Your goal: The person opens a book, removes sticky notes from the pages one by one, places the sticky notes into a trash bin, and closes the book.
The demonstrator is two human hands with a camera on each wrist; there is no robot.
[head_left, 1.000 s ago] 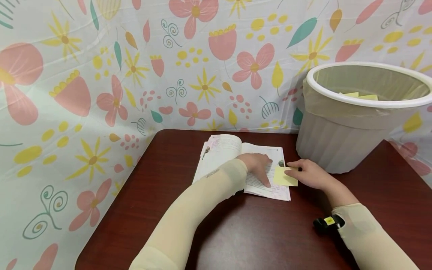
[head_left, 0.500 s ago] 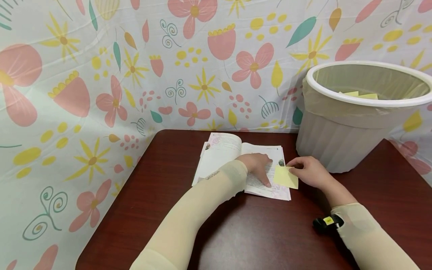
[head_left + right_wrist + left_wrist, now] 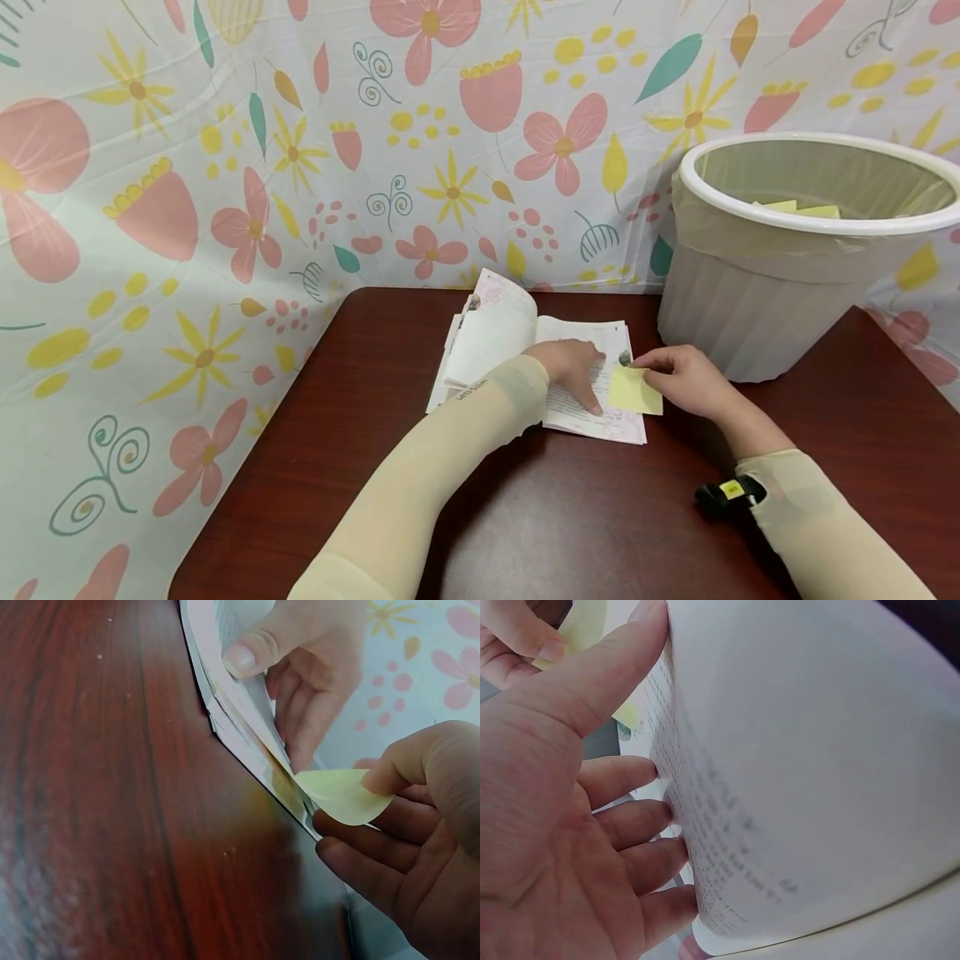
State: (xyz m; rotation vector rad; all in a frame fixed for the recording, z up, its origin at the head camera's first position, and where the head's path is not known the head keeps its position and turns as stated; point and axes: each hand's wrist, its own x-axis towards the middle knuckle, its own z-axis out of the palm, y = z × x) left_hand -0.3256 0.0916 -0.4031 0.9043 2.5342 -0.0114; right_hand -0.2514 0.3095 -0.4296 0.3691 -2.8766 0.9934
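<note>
An open book [image 3: 495, 329] lies on the dark wooden table, its left leaf lifted and curling upward. My left hand [image 3: 573, 371] rests on the right page with thumb and fingers spread; in the left wrist view the fingertips of the left hand [image 3: 562, 802] touch the printed paper. At the outer edge of that page, my right hand [image 3: 686, 379] pinches a yellow sticky note [image 3: 633, 390] between thumb and fingers. The right wrist view shows the sticky note [image 3: 345, 793] bent, one end at the page edge. Whether it still sticks to the page, I cannot tell.
A grey trash bin [image 3: 738, 308] with a white rim and a plastic liner stands at the right back of the table [image 3: 570, 525]. Several yellow paper pieces [image 3: 798, 208] are inside it. A floral curtain [image 3: 300, 208] hangs behind the table and along its left side.
The book's left leaf has risen and curled further up. My right hand's fingers have shifted slightly at the sticky note's upper corner. My left hand has stayed in place.
</note>
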